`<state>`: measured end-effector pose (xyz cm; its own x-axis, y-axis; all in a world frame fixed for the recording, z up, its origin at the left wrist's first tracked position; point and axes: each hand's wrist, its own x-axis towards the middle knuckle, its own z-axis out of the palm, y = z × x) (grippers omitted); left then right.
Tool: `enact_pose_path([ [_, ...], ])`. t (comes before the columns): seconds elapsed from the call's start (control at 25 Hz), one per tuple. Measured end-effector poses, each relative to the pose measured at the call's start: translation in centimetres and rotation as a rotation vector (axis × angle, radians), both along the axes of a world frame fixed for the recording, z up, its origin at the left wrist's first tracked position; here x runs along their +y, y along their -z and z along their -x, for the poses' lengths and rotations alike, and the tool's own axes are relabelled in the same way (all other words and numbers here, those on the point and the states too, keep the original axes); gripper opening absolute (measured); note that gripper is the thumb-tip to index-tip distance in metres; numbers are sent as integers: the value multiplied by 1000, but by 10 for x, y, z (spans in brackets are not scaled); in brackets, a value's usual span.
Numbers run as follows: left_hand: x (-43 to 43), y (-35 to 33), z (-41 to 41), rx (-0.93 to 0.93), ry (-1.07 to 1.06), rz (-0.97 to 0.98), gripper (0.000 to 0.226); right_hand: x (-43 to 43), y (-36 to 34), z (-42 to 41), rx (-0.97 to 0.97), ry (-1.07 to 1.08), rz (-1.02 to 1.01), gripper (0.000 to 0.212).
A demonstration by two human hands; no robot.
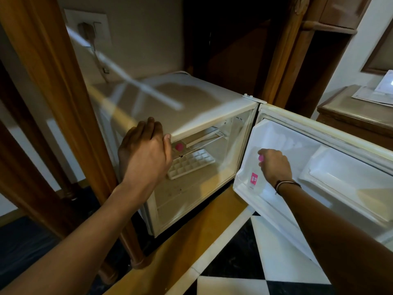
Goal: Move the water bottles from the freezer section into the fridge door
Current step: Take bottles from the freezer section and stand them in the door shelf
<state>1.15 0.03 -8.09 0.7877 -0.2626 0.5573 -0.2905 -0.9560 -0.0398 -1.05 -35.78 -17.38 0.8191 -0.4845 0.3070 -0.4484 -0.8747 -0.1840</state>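
While the fridge door (319,167) stands swung wide, the right hand (274,165) is closed around the pink cap of a water bottle (254,179) whose pink label shows through the door's lower shelf; the bottle stands upright in that shelf, at the end nearest the hinge. Left of the door, at the cabinet's upper front edge, the left hand (144,154) rests loosely open with its thumb on the rim, gripping nothing. Just behind that hand, inside the freezer section (204,137), a second bottle (179,147) shows only as a pink cap. Below it lies an ice tray (190,163), tilted. The held bottle looks clear and light, so letting go early could tip it against the shelf wall. Reaching for the second one, the left hand could knock the ice tray loose.
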Motion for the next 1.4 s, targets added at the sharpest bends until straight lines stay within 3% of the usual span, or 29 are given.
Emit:
enact_pose_path([
  [0.24,-4,2,-6,-16,4,-11,59,-20,5,-23,-116,61,-111,33],
  [0.4,-3,0,-3,-9,-8,-31,59,-19,-1,-24,-70,19,-114,37],
  [0.6,-7,4,-2,-39,-1,38,56,48,-12,-25,-273,-132,149,25],
  [0.76,-10,3,-3,-51,4,62,51,125,-5,-60,-255,-412,-135,19],
  [0.92,-9,7,-10,-54,12,74,54,178,11,-105,-119,-459,-310,36],
  [1.16,-9,10,-16,-49,-5,69,64,205,22,-153,-136,-282,-449,40],
  [1.4,-8,7,-17,-37,14,50,69,194,34,-124,-259,-233,-478,34],
])
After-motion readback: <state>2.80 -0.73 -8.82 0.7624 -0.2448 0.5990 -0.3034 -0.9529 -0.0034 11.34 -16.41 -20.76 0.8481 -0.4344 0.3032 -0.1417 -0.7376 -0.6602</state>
